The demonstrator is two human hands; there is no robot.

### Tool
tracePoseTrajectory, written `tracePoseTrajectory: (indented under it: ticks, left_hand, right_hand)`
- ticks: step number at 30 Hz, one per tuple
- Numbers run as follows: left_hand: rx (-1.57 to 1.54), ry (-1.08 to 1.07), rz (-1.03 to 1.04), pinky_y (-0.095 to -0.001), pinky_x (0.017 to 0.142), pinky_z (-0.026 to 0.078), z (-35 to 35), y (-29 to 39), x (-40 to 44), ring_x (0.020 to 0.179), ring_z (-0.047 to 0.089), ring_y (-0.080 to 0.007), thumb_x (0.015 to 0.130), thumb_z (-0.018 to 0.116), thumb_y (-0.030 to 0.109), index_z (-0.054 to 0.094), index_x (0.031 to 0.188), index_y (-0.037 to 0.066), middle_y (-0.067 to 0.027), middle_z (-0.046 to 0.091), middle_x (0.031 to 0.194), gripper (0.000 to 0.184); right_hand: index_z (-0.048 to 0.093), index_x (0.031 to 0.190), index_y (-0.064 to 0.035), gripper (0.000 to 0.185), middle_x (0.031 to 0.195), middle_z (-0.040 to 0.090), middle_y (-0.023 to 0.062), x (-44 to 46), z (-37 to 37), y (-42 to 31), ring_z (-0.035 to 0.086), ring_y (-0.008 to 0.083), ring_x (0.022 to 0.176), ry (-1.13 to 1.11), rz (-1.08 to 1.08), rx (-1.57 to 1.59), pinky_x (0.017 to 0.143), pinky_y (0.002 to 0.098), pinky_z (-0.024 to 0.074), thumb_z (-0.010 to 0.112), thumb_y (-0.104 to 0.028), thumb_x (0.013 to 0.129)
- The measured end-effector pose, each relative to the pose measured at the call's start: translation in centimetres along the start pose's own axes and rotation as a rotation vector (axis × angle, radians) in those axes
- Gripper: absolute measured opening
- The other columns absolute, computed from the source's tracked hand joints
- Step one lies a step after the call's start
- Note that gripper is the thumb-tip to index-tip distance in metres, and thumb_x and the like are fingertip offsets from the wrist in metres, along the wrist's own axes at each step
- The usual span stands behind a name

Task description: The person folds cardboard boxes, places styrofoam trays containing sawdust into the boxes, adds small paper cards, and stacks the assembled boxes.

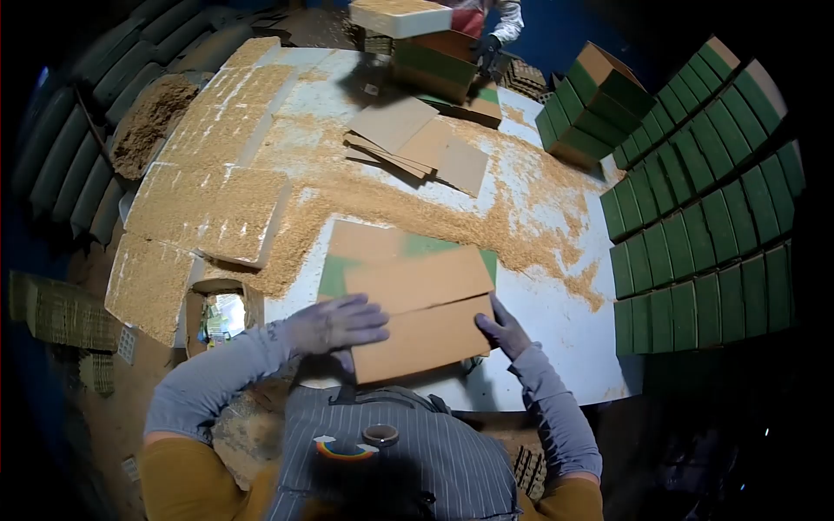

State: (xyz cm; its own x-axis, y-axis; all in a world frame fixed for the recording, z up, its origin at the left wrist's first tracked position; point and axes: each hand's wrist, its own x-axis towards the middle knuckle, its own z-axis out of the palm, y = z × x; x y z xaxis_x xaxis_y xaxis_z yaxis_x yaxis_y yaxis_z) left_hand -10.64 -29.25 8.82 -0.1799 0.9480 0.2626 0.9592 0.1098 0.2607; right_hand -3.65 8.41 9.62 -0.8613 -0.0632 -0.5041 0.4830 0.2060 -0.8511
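In front of my body a cardboard box (pixel 421 339) lies at the table's near edge. Its two plain brown flaps meet along a narrow seam, and their far part is blurred. Green-and-brown cardboard (pixel 347 246) shows behind and beneath it. My left hand (pixel 337 328), in a greyish glove, rests with stretched fingers across the box's left edge. At the right edge, my right hand (pixel 506 328) grips the box, thumb on the top face and other fingers mostly hidden.
Sawdust-like material (pixel 382 204) is strewn over the white table (pixel 565 365). Loose cardboard sheets (pixel 417 139) lie beyond the box. Filled trays (pixel 208 208) stand left, and stacked green boxes (pixel 704 200) right. Across the table, a co-worker's gloved hand (pixel 488 50) is beside an open box (pixel 434 69).
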Motion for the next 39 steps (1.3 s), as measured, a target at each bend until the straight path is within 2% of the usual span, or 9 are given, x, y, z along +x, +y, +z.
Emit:
tracePoseTrajectory:
  ticks: [3,5,9,14,16,24,31,36,39]
  left_hand:
    - [-0.781,0.602,-0.673,-0.0359,0.102,0.043,-0.2,-1.9,1.0,0.117,0.055,-0.0247,0.083,0.068,0.035,0.053,0.127,0.002,-0.0157,0.058,0.126,0.057]
    - [-0.919,0.711,-1.129,-0.0342,0.085,0.049,4.5,-4.4,2.8,0.092,0.064,-0.0268,0.101,0.038,0.045,0.06,0.114,-0.001,-0.0193,0.068,0.098,0.053]
    - [-0.542,0.402,-1.328,-0.0403,0.103,0.039,12.7,-5.1,2.3,0.119,0.052,-0.0365,0.099,0.044,0.035,0.046,0.133,0.004,-0.0223,0.056,0.126,0.047]
    - [0.069,1.602,-1.783,-0.0386,0.107,0.034,3.0,-12.8,-6.9,0.134,0.035,-0.0359,0.097,0.05,0.036,0.031,0.141,-0.004,-0.0256,0.027,0.149,0.063]
    - [0.172,0.496,-2.326,-0.0528,0.095,0.039,8.9,-20.3,-17.3,0.127,0.042,-0.0401,0.095,0.047,0.016,0.023,0.147,-0.002,-0.0215,0.027,0.151,0.06]
    - [-1.361,1.839,-1.759,-0.0459,0.099,0.039,8.3,-17.7,-16.3,0.112,0.051,-0.0328,0.086,0.067,0.03,0.038,0.138,-0.001,-0.0201,0.036,0.144,0.067]
    - [-0.47,2.27,-1.573,-0.0347,0.091,0.042,5.4,-17.7,-12.3,0.104,0.05,-0.0245,0.081,0.076,0.023,0.031,0.128,-0.006,-0.0184,0.048,0.121,0.072]
    - [0.003,1.548,-2.092,-0.0418,0.096,0.041,5.9,-22.1,-15.3,0.114,0.05,-0.0366,0.081,0.075,0.035,-0.003,0.149,-0.001,-0.032,0.04,0.136,0.11]
    - [-0.42,1.347,-2.136,-0.0425,0.108,0.03,-3.4,-17.1,-12.5,0.131,0.037,-0.0371,0.08,0.076,0.038,-0.006,0.151,0.007,-0.0273,0.026,0.148,0.113]
  right_hand:
    - [0.01,0.152,-0.0042,0.091,0.15,0.032,0.0176,-1.3,-2.9,-5.1,0.036,0.0263,0.135,-0.127,-0.417,0.249,0.11,0.0394,0.0298,0.066,-0.032,0.086]
    - [0.035,0.143,-0.0002,0.076,0.146,0.039,0.0169,0.3,-3.9,-5.6,0.037,0.0261,0.134,-0.067,-0.634,-0.029,0.111,0.0393,0.0263,0.063,-0.044,0.087]
    - [0.061,0.112,-0.0014,0.026,0.1,0.062,0.0052,6.2,-4.3,4.1,0.056,0.0132,0.093,0.254,-0.268,-0.099,0.086,0.0269,0.044,0.056,-0.019,0.094]
    - [0.058,0.114,0.0017,0.027,0.105,0.062,0.007,3.4,-1.7,3.9,0.056,0.0148,0.097,0.289,-0.222,0.104,0.089,0.0284,0.044,0.059,-0.011,0.09]
    - [0.058,0.114,0.0022,0.028,0.107,0.062,0.0092,3.2,-1.4,4.0,0.056,0.017,0.099,0.327,-0.254,0.094,0.091,0.0294,0.0437,0.058,-0.011,0.09]
    - [0.056,0.117,0.0027,0.03,0.107,0.061,0.0098,5.0,-2.1,4.7,0.057,0.0172,0.099,0.33,-0.246,0.172,0.092,0.0296,0.0437,0.055,-0.012,0.091]
    - [0.056,0.118,0.0006,0.034,0.109,0.061,0.0077,3.8,-1.5,4.4,0.056,0.0139,0.097,0.374,-0.268,0.168,0.089,0.0271,0.0443,0.06,-0.011,0.087]
    - [0.058,0.116,-0.0009,0.032,0.108,0.061,0.0061,1.5,0.0,3.0,0.055,0.0152,0.1,0.395,-0.242,0.187,0.092,0.0287,0.0428,0.062,-0.011,0.086]
    - [0.06,0.112,-0.0005,0.026,0.105,0.061,0.006,0.9,0.2,3.4,0.055,0.0146,0.095,0.425,-0.192,0.213,0.087,0.0276,0.044,0.061,-0.01,0.087]
